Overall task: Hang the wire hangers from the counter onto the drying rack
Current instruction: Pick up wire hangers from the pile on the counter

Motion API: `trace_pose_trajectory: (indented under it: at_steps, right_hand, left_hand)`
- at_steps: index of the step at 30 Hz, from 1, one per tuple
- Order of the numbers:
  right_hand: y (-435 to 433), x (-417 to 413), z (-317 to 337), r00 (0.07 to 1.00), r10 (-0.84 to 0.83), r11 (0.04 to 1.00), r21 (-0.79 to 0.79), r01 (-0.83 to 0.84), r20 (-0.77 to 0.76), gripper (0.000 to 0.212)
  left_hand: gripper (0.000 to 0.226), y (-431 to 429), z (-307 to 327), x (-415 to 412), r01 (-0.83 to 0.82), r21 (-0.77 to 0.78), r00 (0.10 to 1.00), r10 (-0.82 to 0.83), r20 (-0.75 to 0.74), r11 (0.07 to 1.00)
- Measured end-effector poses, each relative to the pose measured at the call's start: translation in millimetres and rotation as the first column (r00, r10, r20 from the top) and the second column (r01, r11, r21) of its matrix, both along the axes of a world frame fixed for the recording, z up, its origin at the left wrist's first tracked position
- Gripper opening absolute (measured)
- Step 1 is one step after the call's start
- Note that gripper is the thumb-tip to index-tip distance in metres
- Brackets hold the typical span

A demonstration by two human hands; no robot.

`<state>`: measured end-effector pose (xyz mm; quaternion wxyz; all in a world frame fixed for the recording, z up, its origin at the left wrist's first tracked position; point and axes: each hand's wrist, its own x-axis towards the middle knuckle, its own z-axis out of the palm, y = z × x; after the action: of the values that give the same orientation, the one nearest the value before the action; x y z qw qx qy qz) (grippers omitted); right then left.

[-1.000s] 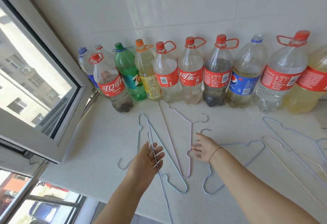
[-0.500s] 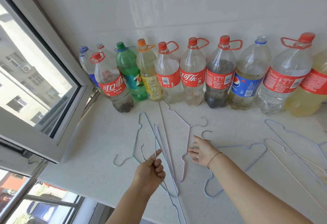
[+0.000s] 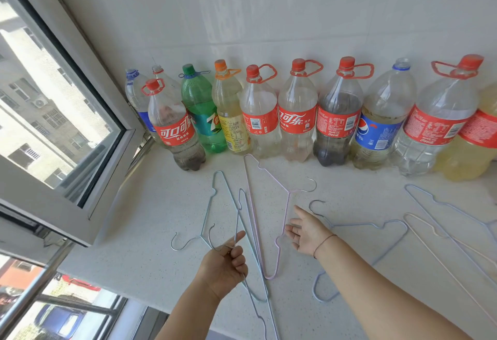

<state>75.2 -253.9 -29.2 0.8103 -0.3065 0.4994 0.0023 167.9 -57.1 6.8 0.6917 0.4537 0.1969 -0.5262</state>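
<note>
Several wire hangers lie on the white counter [image 3: 150,216]. My left hand [image 3: 226,267] pinches the neck of a pale blue-grey hanger [image 3: 239,205], lifted off the counter, its hook curling left of my thumb. Under it lies another light blue hanger [image 3: 208,213]. A pink hanger [image 3: 286,210] lies beside my right hand [image 3: 306,232], which hovers open, fingers straight, just right of the pink wire. A blue hanger [image 3: 387,226] lies past my right wrist. Further hangers [image 3: 441,221] sit at the right. No drying rack is in view.
A row of large plastic bottles [image 3: 295,119] lines the tiled wall at the back of the counter. An open window frame [image 3: 88,173] juts in at the left, with a metal rail [image 3: 29,291] below it. The counter's front edge runs near my forearms.
My left hand has closed on one hanger's neck and drawn it up and toward me. The right hand has stayed nearly still beside the pink hanger.
</note>
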Motion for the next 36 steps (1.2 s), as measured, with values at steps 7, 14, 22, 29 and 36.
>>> trace_pose_trajectory:
  at_steps: [7, 14, 22, 29, 36]
  right_hand:
    - [4, 8, 4, 0.998, 0.006, 1.0, 0.005, -0.006, 0.062, 0.033]
    - [9, 11, 9, 0.988, -0.055, 0.998, 0.013, 0.054, 0.142, 0.014]
    - [20, 18, 25, 0.969, -0.015, 0.99, -0.134, 0.05, 0.246, 0.018]
    - [32, -1, 31, 0.939, 0.038, 0.98, -0.198, 0.033, 0.342, 0.022]
    - [28, -28, 39, 0.919, 0.181, 0.938, -0.342, -0.055, 0.35, 0.024]
  left_hand:
    - [0.032, 1, 0, 0, 0.012, -0.002, 1.0, -0.012, 0.008, 1.0]
    - [0.028, -3, 5, -5, 0.027, -0.023, 0.999, -0.027, 0.02, 0.999]
    - [0.028, 2, 4, -15, -0.002, -0.047, 0.998, 0.005, 0.061, 0.999]
    - [0.026, 9, 1, -46, 0.031, 0.041, 0.996, -0.035, 0.084, 0.999]
    - [0.023, 12, 12, -71, -0.021, 0.081, 0.98, 0.004, 0.201, 0.997]
